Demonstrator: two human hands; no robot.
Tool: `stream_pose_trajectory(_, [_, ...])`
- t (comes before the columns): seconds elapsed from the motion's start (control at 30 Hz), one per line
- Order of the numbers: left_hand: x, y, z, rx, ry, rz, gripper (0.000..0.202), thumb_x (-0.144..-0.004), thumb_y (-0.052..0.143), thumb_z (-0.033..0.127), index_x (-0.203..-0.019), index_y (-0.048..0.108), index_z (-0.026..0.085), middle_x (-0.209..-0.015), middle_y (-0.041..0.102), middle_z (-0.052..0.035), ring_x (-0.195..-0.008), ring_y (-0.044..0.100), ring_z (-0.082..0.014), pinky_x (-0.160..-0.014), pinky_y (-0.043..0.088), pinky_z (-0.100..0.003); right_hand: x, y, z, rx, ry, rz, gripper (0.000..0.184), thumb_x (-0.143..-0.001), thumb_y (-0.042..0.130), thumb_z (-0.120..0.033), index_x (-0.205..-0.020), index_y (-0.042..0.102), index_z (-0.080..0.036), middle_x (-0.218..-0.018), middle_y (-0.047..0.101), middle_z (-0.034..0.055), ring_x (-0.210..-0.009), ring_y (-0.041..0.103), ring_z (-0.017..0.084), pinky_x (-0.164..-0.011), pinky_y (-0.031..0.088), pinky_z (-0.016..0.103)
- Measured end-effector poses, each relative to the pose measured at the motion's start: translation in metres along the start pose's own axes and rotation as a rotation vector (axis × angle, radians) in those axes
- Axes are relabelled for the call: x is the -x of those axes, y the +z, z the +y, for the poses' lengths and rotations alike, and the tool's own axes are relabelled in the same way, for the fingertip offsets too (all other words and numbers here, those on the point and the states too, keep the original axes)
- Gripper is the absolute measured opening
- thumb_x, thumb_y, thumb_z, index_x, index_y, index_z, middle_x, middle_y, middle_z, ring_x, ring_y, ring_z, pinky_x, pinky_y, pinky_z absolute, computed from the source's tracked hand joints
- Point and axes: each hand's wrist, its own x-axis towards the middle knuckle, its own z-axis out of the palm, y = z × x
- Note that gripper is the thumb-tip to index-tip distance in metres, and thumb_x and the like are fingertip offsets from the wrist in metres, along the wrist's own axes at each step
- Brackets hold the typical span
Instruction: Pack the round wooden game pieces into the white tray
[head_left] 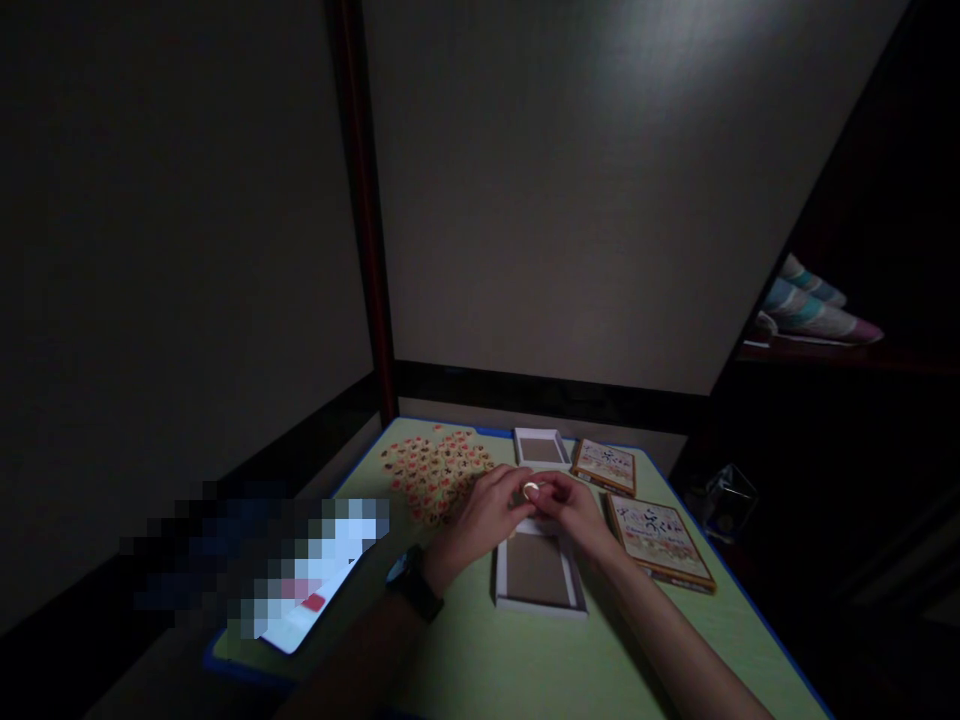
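Close together over the table, my left hand (491, 508) and my right hand (574, 508) both have their fingers closed around a small pale round Chinese chess piece (531, 491). Its marking is too small to read. Right below them lies an open shallow box tray (536, 572) with white walls and a brown bottom, partly hidden by the hands. To the left spreads a pile of round Chinese chess pieces (431, 470) with red and dark markings. My left wrist wears a dark watch (415, 582).
A second open tray (541, 448) stands at the table's back edge. Two printed box lids (660, 540) (606, 466) lie on the right. At the left edge, a device with a lit screen (319, 580) rests on the green blue-edged table (480, 655). Walls rise behind.
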Motion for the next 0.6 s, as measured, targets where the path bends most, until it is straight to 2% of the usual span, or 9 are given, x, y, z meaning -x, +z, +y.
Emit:
stream_pose_trajectory(0.07, [0.003, 0.001, 0.0, -0.089, 0.004, 0.073, 0.027, -0.081, 0.063, 0.017, -0.107, 0.063, 0.019, -0.103, 0.067, -0.0059, -0.094, 0.063, -0.019, -0.084, 0.051, -0.031, -0.007, -0.006, 0.004, 0.194, -0.038, 0.028, 0.041, -0.072, 0.066, -0.052, -0.089, 0.065, -0.014, -0.067, 0.065, 0.0027, -0.059, 0.057, 0.015, -0.056, 0.044, 0.026])
stream_pose_trajectory(0.17, [0.009, 0.004, -0.001, -0.242, 0.071, 0.135, 0.005, -0.077, 0.06, 0.017, -0.073, 0.064, 0.018, -0.074, 0.065, -0.0032, -0.072, 0.062, -0.0181, -0.069, 0.05, -0.029, -0.021, -0.011, 0.007, 0.497, -0.03, 0.015, 0.029, -0.076, 0.057, -0.041, -0.082, 0.067, -0.015, -0.072, 0.068, 0.0053, -0.066, 0.06, 0.017, -0.06, 0.044, 0.026])
stream_pose_trajectory(0.23, [0.012, 0.005, -0.001, -0.291, 0.159, 0.168, 0.017, -0.073, 0.059, 0.017, -0.057, 0.056, 0.019, -0.058, 0.058, -0.0007, -0.059, 0.058, -0.0158, -0.06, 0.047, -0.027, -0.03, -0.01, 0.007, 0.589, -0.004, -0.019, 0.02, -0.072, 0.058, -0.033, -0.074, 0.068, -0.015, -0.068, 0.069, 0.0053, -0.065, 0.061, 0.018, -0.061, 0.043, 0.026])
stream_pose_trajectory(0.33, [0.014, 0.005, -0.003, -0.311, 0.228, 0.257, 0.018, -0.07, 0.056, 0.013, -0.053, 0.053, 0.018, -0.052, 0.054, 0.0003, -0.052, 0.054, -0.0136, -0.054, 0.042, -0.025, -0.042, -0.002, 0.006, 0.642, 0.029, -0.067, 0.014, -0.067, 0.061, -0.025, -0.066, 0.07, -0.016, -0.062, 0.068, 0.0043, -0.063, 0.06, 0.018, -0.061, 0.041, 0.026])
stream_pose_trajectory(0.43, [0.014, 0.001, -0.001, -0.312, 0.321, 0.306, 0.017, -0.069, 0.052, 0.012, -0.052, 0.051, 0.018, -0.051, 0.052, -0.0002, -0.051, 0.052, -0.0131, -0.054, 0.041, -0.025, -0.052, 0.007, 0.007, 0.64, 0.072, -0.118, 0.012, -0.065, 0.063, -0.024, -0.066, 0.072, -0.016, -0.059, 0.067, 0.0019, -0.063, 0.06, 0.016, -0.059, 0.04, 0.024])
stream_pose_trajectory(0.53, [0.02, 0.002, 0.009, -0.29, 0.494, 0.281, 0.013, -0.065, 0.052, 0.017, -0.052, 0.05, 0.019, -0.05, 0.049, -0.0005, -0.052, 0.051, -0.014, -0.054, 0.042, -0.027, -0.059, 0.013, 0.01, 0.59, 0.135, -0.162, 0.014, -0.066, 0.063, -0.026, -0.066, 0.072, -0.015, -0.053, 0.063, -0.0006, -0.055, 0.056, 0.013, -0.053, 0.039, 0.022])
stream_pose_trajectory(0.6, [0.026, 0.007, 0.019, -0.282, 0.545, 0.232, 0.01, -0.063, 0.052, 0.019, -0.053, 0.05, 0.019, -0.049, 0.047, -0.0002, -0.051, 0.05, -0.0146, -0.052, 0.04, -0.028, -0.062, 0.015, 0.013, 0.541, 0.184, -0.181, 0.018, -0.069, 0.061, -0.028, -0.067, 0.071, -0.014, -0.048, 0.059, -0.0018, -0.047, 0.051, 0.01, -0.047, 0.037, 0.02])
